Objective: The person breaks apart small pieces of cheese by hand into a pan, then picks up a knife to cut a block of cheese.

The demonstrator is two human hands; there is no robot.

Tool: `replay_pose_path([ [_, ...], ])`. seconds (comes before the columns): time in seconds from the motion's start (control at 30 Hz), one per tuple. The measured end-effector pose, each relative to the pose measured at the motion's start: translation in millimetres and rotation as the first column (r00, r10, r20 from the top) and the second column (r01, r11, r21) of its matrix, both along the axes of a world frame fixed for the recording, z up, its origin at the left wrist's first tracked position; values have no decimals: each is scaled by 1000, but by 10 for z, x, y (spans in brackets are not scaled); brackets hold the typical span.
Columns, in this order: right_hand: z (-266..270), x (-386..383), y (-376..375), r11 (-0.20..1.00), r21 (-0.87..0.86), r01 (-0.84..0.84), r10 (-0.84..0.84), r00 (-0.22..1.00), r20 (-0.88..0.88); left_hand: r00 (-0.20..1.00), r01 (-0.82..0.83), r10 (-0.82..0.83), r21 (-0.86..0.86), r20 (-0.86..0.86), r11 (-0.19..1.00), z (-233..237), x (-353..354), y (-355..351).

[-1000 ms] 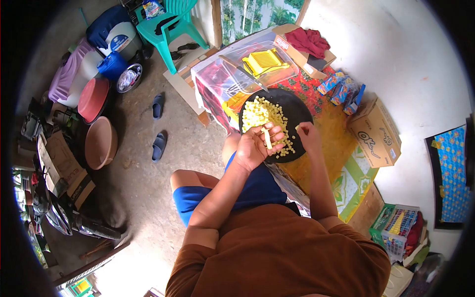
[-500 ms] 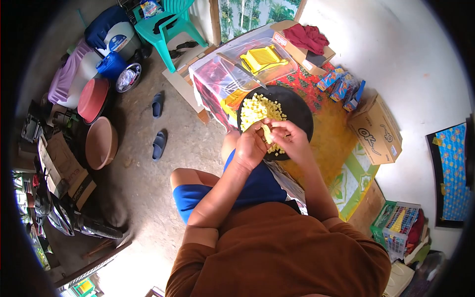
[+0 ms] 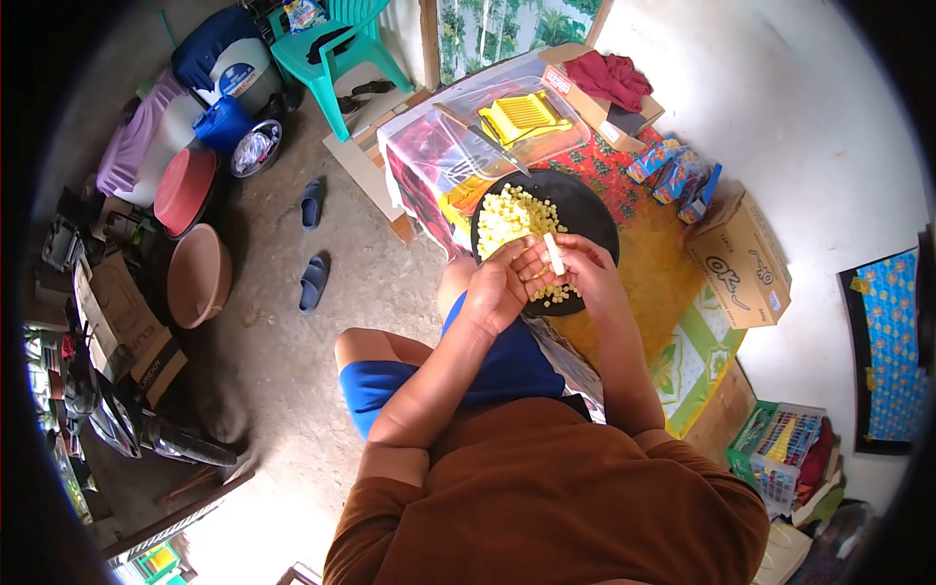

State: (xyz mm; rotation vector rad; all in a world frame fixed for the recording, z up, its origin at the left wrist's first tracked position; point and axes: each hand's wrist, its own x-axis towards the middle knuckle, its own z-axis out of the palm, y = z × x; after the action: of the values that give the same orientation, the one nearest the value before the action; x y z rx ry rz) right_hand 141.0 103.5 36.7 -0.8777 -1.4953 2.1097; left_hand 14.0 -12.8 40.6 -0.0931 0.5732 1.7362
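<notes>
A short pale-yellow stick (image 3: 554, 253), which looks like a cut strip of food, stands between the fingers of my right hand (image 3: 591, 269). Close against it on the left is my left hand (image 3: 497, 292), palm turned up and fingers loosely stretched toward the stick, with nothing visible gripped in them. Both hands hover over a round black tray (image 3: 585, 200). Many small pale-yellow cubes (image 3: 514, 216) are heaped on the tray's left side, and some lie below my fingers, partly hidden by the hands.
Behind the tray, a knife (image 3: 483, 139) and a yellow slotted rack (image 3: 525, 118) lie on a clear plastic lid (image 3: 565, 146). A cardboard box (image 3: 743, 258) and blue packets (image 3: 680, 177) stand to the right. Slippers (image 3: 313, 283) and basins (image 3: 199, 278) are on the floor at left.
The yellow strip has turned more upright and shifted right, now in my right fingers. My left fingers have opened out from their closer pinch around it.
</notes>
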Motion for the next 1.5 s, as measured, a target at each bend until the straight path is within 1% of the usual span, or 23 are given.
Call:
replay_pose_path([
  [0.07, 72, 22, 2, 996, -91, -8, 3, 998, -62, 1000, 2, -2, 0, -20, 1000, -38, -9, -1],
  [0.13, 89, 41, 4, 987, -158, 0, -17, 994, -104, 997, -2, 2, -8, -76, 1000, -20, -22, -13],
  [0.17, 94, 38, 0, 985, -172, -3, -18, 993, -119, 995, -4, 3, -12, -104, 1000, -14, -29, -20],
  [0.23, 103, 30, -8, 980, -198, -10, -20, 988, -150, 994, -10, 10, 1, -110, 1000, -148, -85, -17],
  [0.33, 176, 5, -30, 974, -209, -82, 50, 987, -153, 987, -21, 23, 14, -160, 1000, -213, -136, -32],
  [0.43, 187, -4, -53, 988, -128, -90, 80, 993, -87, 970, -13, 19, 29, -241, 1000, -191, -164, -46],
  [0.57, 181, -11, -47, 988, -85, -132, 129, 990, -49, 942, -6, 17, 33, -336, 999, -117, -141, -30],
  [0.67, 191, -6, -44, 982, -91, -167, 165, 986, -30, 882, 20, -6, 26, -471, 999, -57, -110, -26],
  [0.83, 230, -29, -67, 971, -119, -208, 204, 978, -39, 877, 36, -13, 39, -480, 999, -66, -92, -17],
  [0.93, 219, -34, -88, 975, -120, -185, 178, 982, -64, 893, 36, -12, 44, -450, 998, -72, -116, -26],
  [0.97, 202, -31, -85, 979, -95, -180, 176, 983, -55, 899, 37, -12, 48, -438, 998, -77, -123, -30],
  [1.03, 155, -22, -73, 984, -45, -172, 171, 985, -37, 878, 27, -17, 14, -479, 1000, -82, -119, -27],
  [1.07, 150, -16, -71, 985, 14, -174, 174, 985, 3, 866, 21, -20, -3, -499, 1000, -84, -118, -26],
  [1.13, 145, -5, -73, 974, 132, -183, 173, 981, 84, 827, 59, -62, -22, -559, 998, -109, -130, -29],
  [1.23, 145, -3, -99, 940, 283, -189, 157, 979, 133, 790, 90, -116, -74, -602, 993, -106, -145, -27],
  [1.27, 162, -4, -124, 922, 358, -151, 120, 987, 108, 782, 96, -133, -94, -609, 991, -99, -149, -27],
  [1.33, 221, -16, -182, 865, 497, -71, 53, 997, 50, 827, 114, -141, -82, -545, 990, -93, -148, -46],
  [1.43, 173, -21, -188, 858, 511, -50, 85, 995, -45, 865, 131, -137, -45, -483, 990, -75, -137, -62],
  [1.5, 201, -24, -211, 870, 492, -41, 79, 995, -57, 878, 136, -133, -26, -461, 990, -68, -132, -68],
])
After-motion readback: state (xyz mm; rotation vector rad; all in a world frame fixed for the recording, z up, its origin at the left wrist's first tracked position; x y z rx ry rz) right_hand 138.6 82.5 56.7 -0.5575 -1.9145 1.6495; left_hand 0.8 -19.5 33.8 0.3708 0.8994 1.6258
